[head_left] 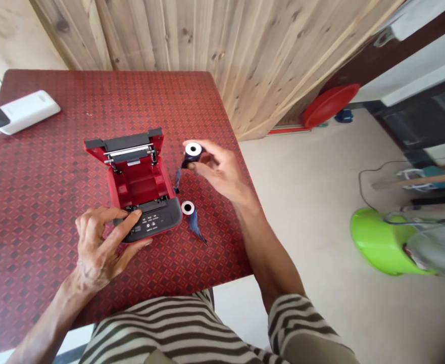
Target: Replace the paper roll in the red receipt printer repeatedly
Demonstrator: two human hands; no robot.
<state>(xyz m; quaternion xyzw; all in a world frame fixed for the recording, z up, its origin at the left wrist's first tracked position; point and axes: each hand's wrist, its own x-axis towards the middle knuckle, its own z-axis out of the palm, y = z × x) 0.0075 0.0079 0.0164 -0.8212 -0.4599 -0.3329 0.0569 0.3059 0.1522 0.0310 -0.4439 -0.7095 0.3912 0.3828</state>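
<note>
A small red printer (139, 184) with a dark grey front panel stands on the red patterned table (48, 167), its lid tipped open and its paper bay bare. My left hand (103, 242) grips the printer's front left corner, fingers curled over the panel. My right hand (220, 169) hovers to the printer's right, pinching a dark paper roll (192, 153) with a white core. A second dark roll (188, 208) lies on the table just right of the printer's front, a loose blue strip trailing from it.
A white power bank (23, 111) with a cable lies at the table's far left. A wooden plank wall stands behind. On the floor to the right are a red lid (330, 103), a green bucket (381, 242) and a cable.
</note>
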